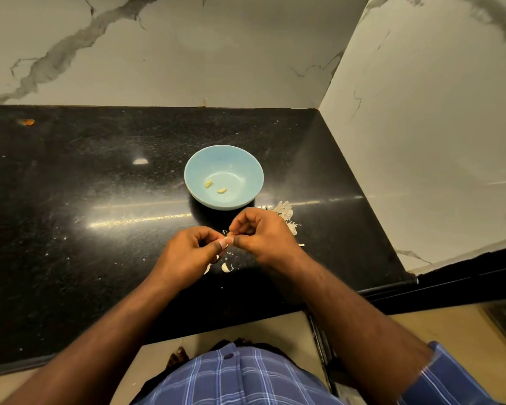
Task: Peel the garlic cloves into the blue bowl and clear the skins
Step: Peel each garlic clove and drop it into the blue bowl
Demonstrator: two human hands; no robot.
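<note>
Both hands, left hand (pixel 187 252) and right hand (pixel 263 235), pinch one small garlic clove (pixel 229 237) between fingertips, just short of the blue bowl (pixel 193 173). It looks light, firm, papery-skinned and likely slippery once bare; best held at its ends. Loose skins (pixel 284 210) lie beyond the right grip.

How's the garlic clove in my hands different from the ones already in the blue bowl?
The clove between your left hand and right hand is pinched at the fingertips above the counter and mostly hidden; the two cloves in the blue bowl lie loose in full view. Yours shows pale pinkish skin; the bowl's look bare and yellow. All three are small garlic cloves.
</note>
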